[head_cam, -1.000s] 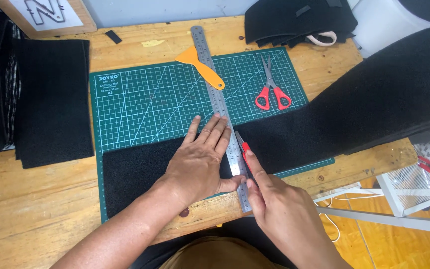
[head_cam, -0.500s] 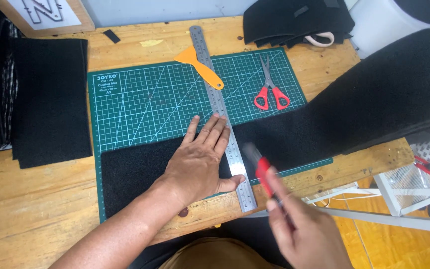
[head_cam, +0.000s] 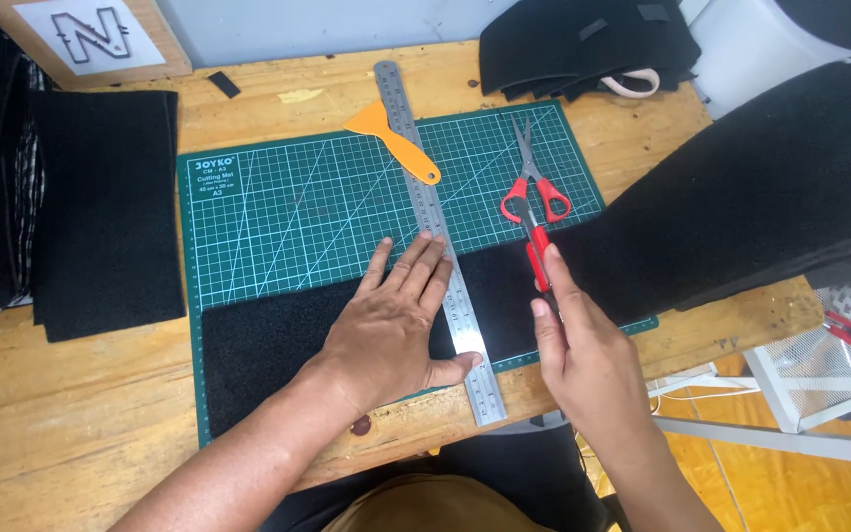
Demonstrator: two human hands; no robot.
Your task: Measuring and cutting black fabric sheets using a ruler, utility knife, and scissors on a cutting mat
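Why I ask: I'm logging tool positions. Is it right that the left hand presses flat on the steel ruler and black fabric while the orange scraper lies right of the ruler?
Not quite: in the head view the orange scraper lies left of the steel ruler. The left hand does press flat on ruler and black fabric.

Single view only, head-mounted, looking steeply down and slightly forward onto wooden workbench (head_cam: pixel 71 414). Near range: forearms enter frame from 6 o'clock, left hand (head_cam: pixel 391 330) near centre, right hand (head_cam: pixel 583 360) at about 4 o'clock. Green cutting mat (head_cam: pixel 278 212) fills middle of frame. Bench far edge and wall at 12 o'clock. Floor and white frame (head_cam: pixel 780 394) visible past bench edge at 4 o'clock. No second view for overlap.
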